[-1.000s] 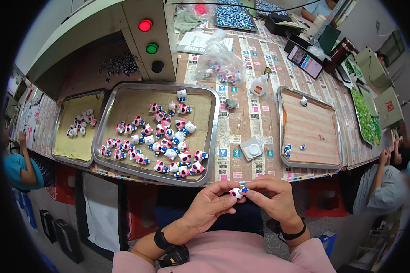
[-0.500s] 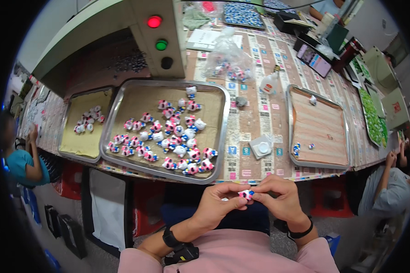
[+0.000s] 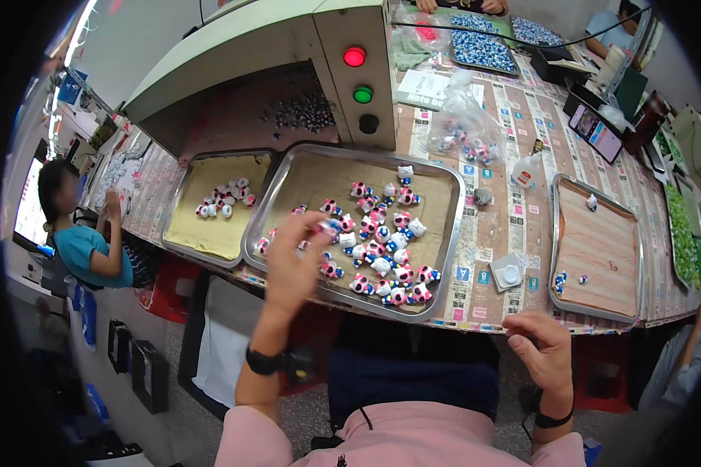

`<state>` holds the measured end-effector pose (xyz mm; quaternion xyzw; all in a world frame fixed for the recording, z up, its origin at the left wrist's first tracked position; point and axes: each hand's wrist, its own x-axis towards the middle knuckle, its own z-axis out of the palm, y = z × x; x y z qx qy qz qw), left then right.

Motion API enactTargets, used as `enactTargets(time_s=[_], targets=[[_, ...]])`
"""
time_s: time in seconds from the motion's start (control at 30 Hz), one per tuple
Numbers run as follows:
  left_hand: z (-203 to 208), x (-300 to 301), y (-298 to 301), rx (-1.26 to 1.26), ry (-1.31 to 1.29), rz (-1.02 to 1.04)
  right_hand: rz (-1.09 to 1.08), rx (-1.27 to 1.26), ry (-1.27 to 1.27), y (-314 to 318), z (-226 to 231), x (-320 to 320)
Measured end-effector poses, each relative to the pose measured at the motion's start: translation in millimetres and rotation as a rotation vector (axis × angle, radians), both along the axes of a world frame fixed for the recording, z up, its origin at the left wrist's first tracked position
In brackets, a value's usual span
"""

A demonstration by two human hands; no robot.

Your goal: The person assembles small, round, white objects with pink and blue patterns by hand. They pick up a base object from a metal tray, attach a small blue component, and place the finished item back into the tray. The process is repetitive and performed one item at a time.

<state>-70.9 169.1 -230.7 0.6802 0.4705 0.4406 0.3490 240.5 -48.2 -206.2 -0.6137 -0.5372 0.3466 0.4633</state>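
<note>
My left hand is over the left part of a large metal tray with a brown lining. A small white, pink and blue cat-like figurine is between its thumb and fingertips, slightly blurred. Many similar figurines lie loosely grouped in the tray, some hidden behind the hand. Off the table's front edge, my right hand is raised with loosely bent fingers, the thumb apart and nothing visible in it. Nearest to it on the table is a small white square piece with a round top.
A yellow-lined tray of white pieces stands left. A large machine with lit buttons rises behind. A pink-lined tray, bottle, plastic bag and phone are toward the right. A co-worker sits left.
Both hands held a figurine together in front of me; now they are apart. My left hand has carried one left over the large tray. The view has turned left.
</note>
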Motion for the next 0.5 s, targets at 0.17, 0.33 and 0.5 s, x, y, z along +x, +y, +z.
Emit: enactTargets(time_s=[0.17, 0.33, 0.5], targets=[[8.5, -76.0, 55.2, 0.018, 0.515, 0.065, -0.089, 0.008, -0.034, -11.2, -12.3, 8.0], [-15.6, -89.6, 84.4, 0.093, 0.553, -0.042, -0.164, 0.025, -0.125, -19.3, -9.9, 20.8], [-22.1, -106.5, 67.4, 0.176, 0.271, 0.084, -0.434, 0.019, -0.363, -20.7, -1.0, 64.2]])
